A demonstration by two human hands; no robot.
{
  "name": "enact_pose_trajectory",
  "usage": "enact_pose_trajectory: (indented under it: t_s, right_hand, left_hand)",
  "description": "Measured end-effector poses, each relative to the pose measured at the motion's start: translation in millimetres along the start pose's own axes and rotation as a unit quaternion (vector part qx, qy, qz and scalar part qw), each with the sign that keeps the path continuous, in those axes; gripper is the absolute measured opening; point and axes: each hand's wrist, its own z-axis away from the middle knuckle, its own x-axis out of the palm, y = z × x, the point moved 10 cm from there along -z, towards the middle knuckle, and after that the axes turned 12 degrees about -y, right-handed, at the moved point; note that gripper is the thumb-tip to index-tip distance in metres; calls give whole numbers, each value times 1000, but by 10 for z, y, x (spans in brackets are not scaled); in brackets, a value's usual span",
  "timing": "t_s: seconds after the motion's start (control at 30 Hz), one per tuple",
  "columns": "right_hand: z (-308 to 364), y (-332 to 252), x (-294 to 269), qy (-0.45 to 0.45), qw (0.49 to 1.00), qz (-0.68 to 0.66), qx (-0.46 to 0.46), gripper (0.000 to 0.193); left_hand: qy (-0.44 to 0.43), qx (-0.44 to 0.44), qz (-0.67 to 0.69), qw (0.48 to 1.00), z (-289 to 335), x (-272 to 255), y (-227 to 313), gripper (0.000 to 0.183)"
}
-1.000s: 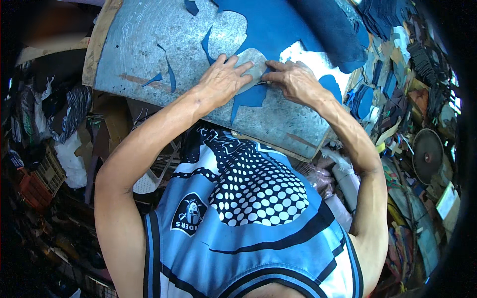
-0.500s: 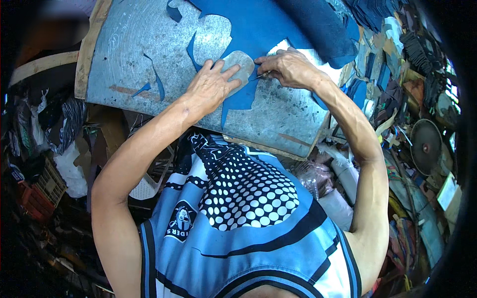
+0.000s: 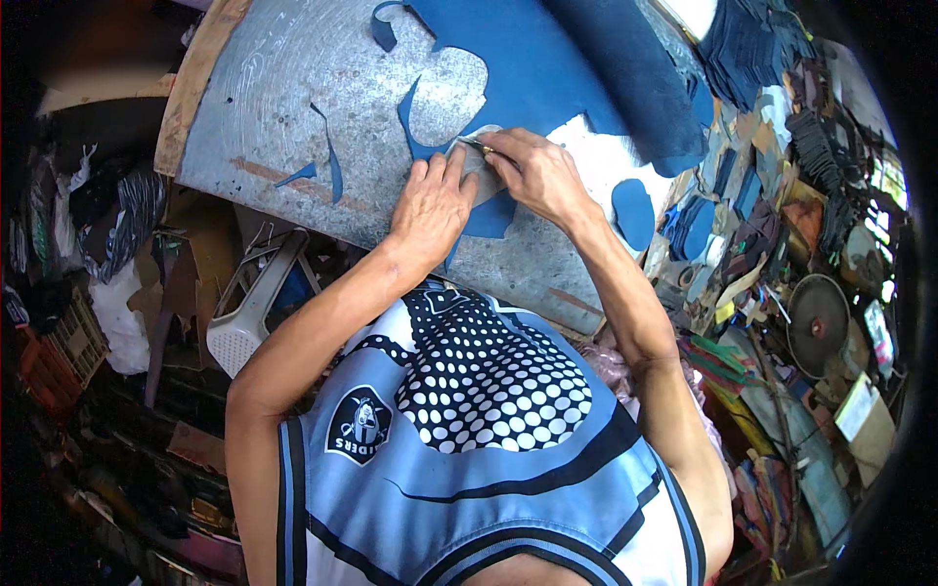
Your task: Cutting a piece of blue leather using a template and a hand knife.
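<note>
My left hand (image 3: 433, 203) lies with fingers stretched out on a grey rounded plate (image 3: 485, 182), which rests on a blue sheet (image 3: 542, 73) of leather-like material. Close beside those fingertips, my right hand (image 3: 540, 176) pinches a small knife (image 3: 472, 143) with a thin pointed blade. The blade tip is at the plate's far edge; whether it touches the sheet is hard to make out. Both hands hide much of the plate. Rounded cut-outs and narrow strips mark the sheet's left edge. To the right of my right hand lies a blue oval piece (image 3: 633, 213).
A scratched metal-topped table (image 3: 283, 117) with a wooden edge (image 3: 191, 93) carries the work. Blue offcuts (image 3: 332, 161) lie on its left. The sheet's rolled part (image 3: 625, 83) sits far right, near stacked blue pieces (image 3: 738, 49). A white plastic stool (image 3: 259, 303) stands lower left.
My right hand has moved left, bringing the knife round to the plate's far edge. The blue oval piece now shows fully. The whole view has shifted a little.
</note>
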Motion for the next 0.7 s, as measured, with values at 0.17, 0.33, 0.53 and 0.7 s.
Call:
enact_pose_trajectory:
  t_s: [0.17, 0.33, 0.53, 0.7]
  right_hand:
    - [-121, 26, 19, -10, 999, 26, -32, 24]
    - [-164, 22, 13, -30, 998, 35, -44, 23]
    - [-198, -49, -7, -63, 995, 60, -51, 23]
    - [-238, -14, 41, -99, 990, 86, -55, 24]
  left_hand:
    - [-8, 5, 11, 1000, -17, 14, -31, 37]
    - [-10, 4, 16, 1000, -24, 10, -36, 36]
    - [-18, 7, 16, 1000, -41, 7, -46, 34]
    - [-23, 6, 25, 999, -49, 11, -51, 31]
